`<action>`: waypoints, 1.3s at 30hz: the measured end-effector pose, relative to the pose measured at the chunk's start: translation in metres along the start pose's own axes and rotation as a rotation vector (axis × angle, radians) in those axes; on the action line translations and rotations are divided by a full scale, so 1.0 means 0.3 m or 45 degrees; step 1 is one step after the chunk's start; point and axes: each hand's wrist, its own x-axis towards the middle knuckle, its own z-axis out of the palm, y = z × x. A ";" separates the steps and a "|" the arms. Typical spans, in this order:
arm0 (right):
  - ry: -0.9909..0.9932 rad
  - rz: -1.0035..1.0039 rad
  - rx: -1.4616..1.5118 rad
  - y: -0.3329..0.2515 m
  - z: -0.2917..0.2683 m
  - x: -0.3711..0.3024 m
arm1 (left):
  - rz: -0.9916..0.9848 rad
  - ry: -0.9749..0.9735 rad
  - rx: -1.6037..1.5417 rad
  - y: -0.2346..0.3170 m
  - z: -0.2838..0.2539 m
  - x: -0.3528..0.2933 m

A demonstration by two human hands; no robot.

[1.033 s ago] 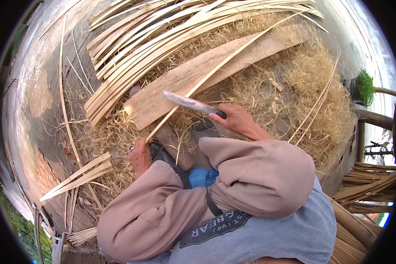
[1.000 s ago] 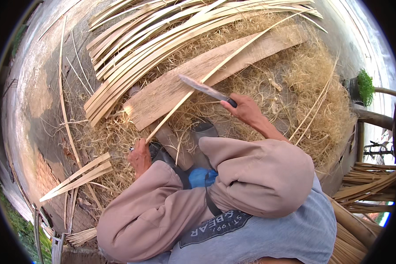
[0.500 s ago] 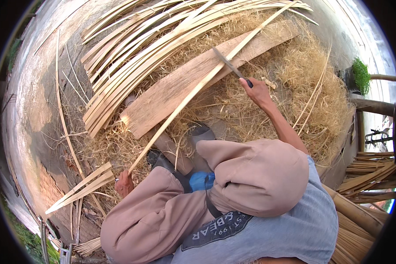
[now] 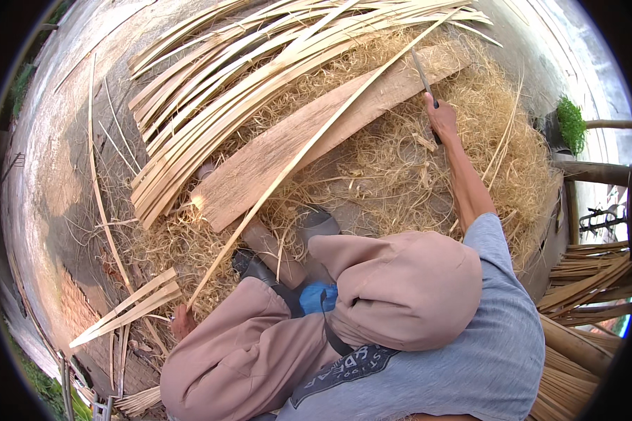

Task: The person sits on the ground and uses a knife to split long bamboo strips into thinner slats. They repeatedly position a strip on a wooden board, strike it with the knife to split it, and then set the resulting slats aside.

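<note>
1. At the far left of the frame, a thin strip (image 4: 98, 189) lay on the ground, curving down toward a few short flat strips (image 4: 158, 298) fanned out at lower left.
2. Just right of those, at lower left, was the person's left hand (image 4: 182, 321), partly hidden by the raised knee; its fingers were grasping the bottom end of a long pale strip (image 4: 309, 147).
3. That strip ran diagonally from lower left to the top of the frame, right of centre, and crossed over a broad wooden board (image 4: 260, 168).
4. Above the board, from upper left to top centre, a pile of pale strips (image 4: 225, 126) was spread out side by side.
5. At lower centre, a wooden block (image 4: 268, 245) showed below the board, with a blue item (image 4: 318, 297) between the legs of the tan trousers (image 4: 400, 288).
6. At upper right of centre, the right hand (image 4: 441, 121) had its fingers clenched around the dark handle of a knife (image 4: 421, 72). The blade pointed up, its tip beside the long pale strip; whether they touched could not be told.
7. Curly shavings (image 4: 519, 189) heaped right of the outstretched arm, with a green plant (image 4: 571, 125) beyond at the right.
</note>
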 end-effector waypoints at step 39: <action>-0.111 -0.005 0.305 -0.233 0.053 -0.249 | 0.040 -0.270 -0.753 0.735 -0.067 0.579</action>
